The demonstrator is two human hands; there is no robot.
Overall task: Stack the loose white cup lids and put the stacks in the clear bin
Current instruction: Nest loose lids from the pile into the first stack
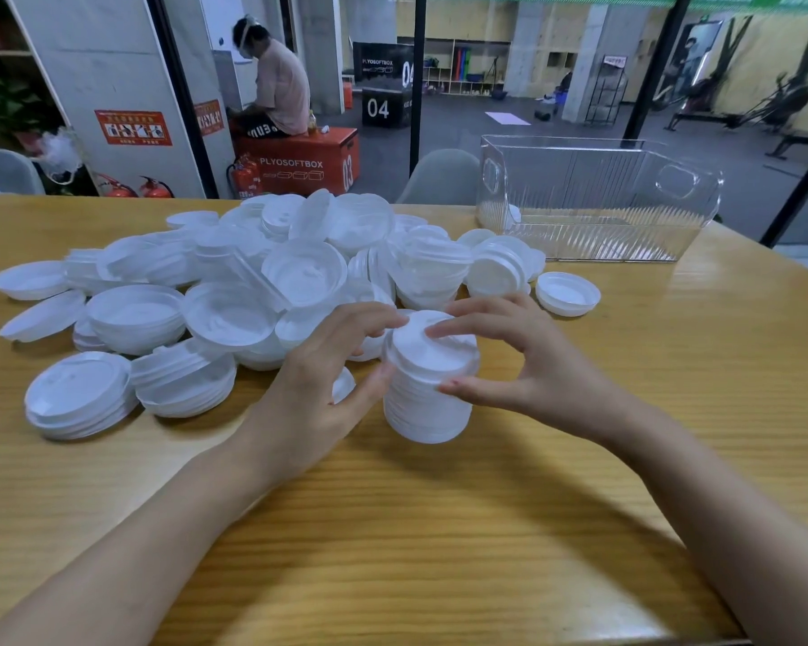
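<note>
Lids nested into a tall white stack (428, 398) are being held upright on the wooden table (439, 529), nearest of all. The stack is being gripped by the left hand (318, 389), thumb against its side and fingers curled over the top rim. It is also being pinched by the right hand (509, 366), fingertips on the top lid and thumb on the flank. The plastic is being judged thin, light, slick and easily dented, and the nested lids are likely to slide apart. The column is therefore probably best taken low on both sides with the top capped, not squeezed at mid-height. Just behind, a wide pile of loose lids (253, 282) is being borne by the table, with short stacks (80, 398) at its left edge and a single lid (567, 293) at its right. Farther back on the right, the clear bin (593, 202) is being seen well apart from the hands; what lies inside cannot be told.
</note>
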